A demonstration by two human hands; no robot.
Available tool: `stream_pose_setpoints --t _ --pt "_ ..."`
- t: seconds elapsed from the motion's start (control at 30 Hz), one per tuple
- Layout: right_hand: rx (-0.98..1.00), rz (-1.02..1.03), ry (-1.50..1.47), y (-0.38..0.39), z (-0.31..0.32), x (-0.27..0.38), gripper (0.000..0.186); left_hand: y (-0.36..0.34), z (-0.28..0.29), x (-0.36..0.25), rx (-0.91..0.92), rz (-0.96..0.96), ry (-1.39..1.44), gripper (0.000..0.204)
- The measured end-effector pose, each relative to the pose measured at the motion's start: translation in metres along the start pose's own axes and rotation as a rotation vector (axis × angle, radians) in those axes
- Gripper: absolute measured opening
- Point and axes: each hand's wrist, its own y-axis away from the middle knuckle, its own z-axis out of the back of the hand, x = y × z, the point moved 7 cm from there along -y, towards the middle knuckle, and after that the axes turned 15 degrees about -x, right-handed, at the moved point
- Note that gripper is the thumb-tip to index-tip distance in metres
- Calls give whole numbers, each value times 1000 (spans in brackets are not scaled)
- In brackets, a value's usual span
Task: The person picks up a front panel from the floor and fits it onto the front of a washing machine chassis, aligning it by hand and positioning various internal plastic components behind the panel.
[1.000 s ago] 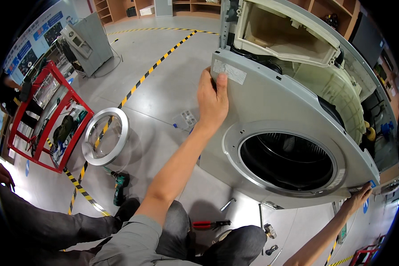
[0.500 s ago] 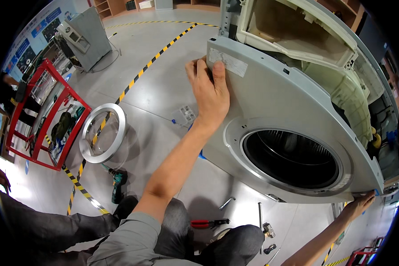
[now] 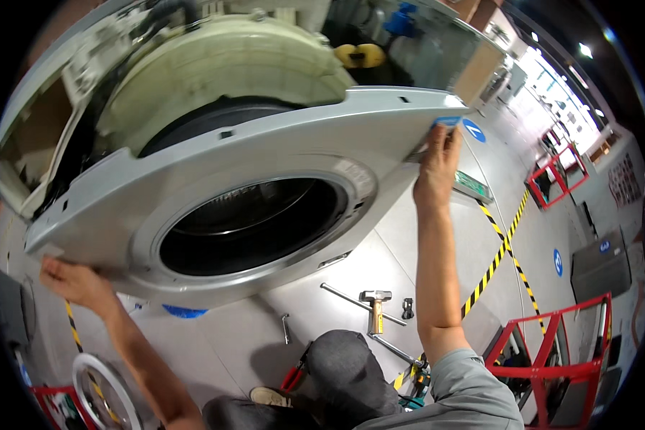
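Observation:
A pale grey washing machine front panel (image 3: 107, 204) with a dark round opening (image 3: 247, 226) spans the middle, tilted in view. My left hand (image 3: 79, 283) is closed on its left edge at the lower left of the panel. My right hand (image 3: 437, 172) grips the right end beside a blue label, fingers curled on the edge. Behind the panel is the machine's cream plastic tub (image 3: 215, 61), with a yellow part (image 3: 358, 54) and a blue part (image 3: 400, 20) at upper right.
A hammer (image 3: 377, 308), metal bars, a wrench (image 3: 286, 330) and red-handled pliers (image 3: 294, 374) lie on the floor by my knees. A silver door ring (image 3: 86, 363) is at lower left. Red frame carts (image 3: 559, 369) stand at right, near striped tape (image 3: 484, 283).
My view has swung right, so the panel now lies across the left and middle and more floor shows at right. Both hands remain on the panel; the machine's inside shows more widely.

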Motion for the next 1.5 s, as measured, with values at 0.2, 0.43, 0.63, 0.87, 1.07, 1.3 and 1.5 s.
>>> stream_pose_setpoints --t 0.2,0.43,0.63,0.87,1.07,1.3,1.5 --pt "0 -2 27 6 6 4 49 5 -3 -9 8 174 157 41" --pt "20 -13 -13 5 -2 6 51 1 -2 -8 -1 155 102 43" --pt "17 21 22 -3 -4 9 52 3 -8 -12 12 194 132 42" --pt "-31 85 6 3 1 5 49 -3 -4 -10 -35 27 35 40" --pt "-56 125 12 5 -1 5 43 -3 -6 -13 -28 42 70 39" --pt "-32 144 34 -1 -1 4 43 2 -5 -20 -24 90 81 39" --pt "-57 126 125 1 8 -4 42 5 -7 -18 7 18 39 40"
